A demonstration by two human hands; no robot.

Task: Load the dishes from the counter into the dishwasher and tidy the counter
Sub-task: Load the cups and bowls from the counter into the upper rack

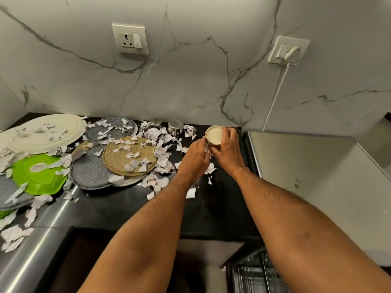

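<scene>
**Two hands on one cup, back right of the counter**

Head view.
- Item 1: small cream cup (214, 135), tilted so its mouth faces the camera, held above the black counter (131, 208) near its back right corner. The right hand (227, 148) is curled round the cup's side; the left hand (195, 154) pinches at its near side, where a white scrap shows between the fingers. Judged purpose: steadying the cup while paper is cleared from it before loading.
- Item 2: torn paper scraps (160, 159), scattered over the counter's middle and left; likely the litter to tidy.
- Item 3: plates, overlapped along the left edge: cream plate (53, 134), green plate (40, 174), gold plate (127, 159), grey speckled plates (91, 176).
- Item 4: two steel tumblers (175, 126), upside down against the back edge.
- Item 5: dishwasher rack (260, 273), below the counter's front right corner.
- Writing: none legible.
</scene>
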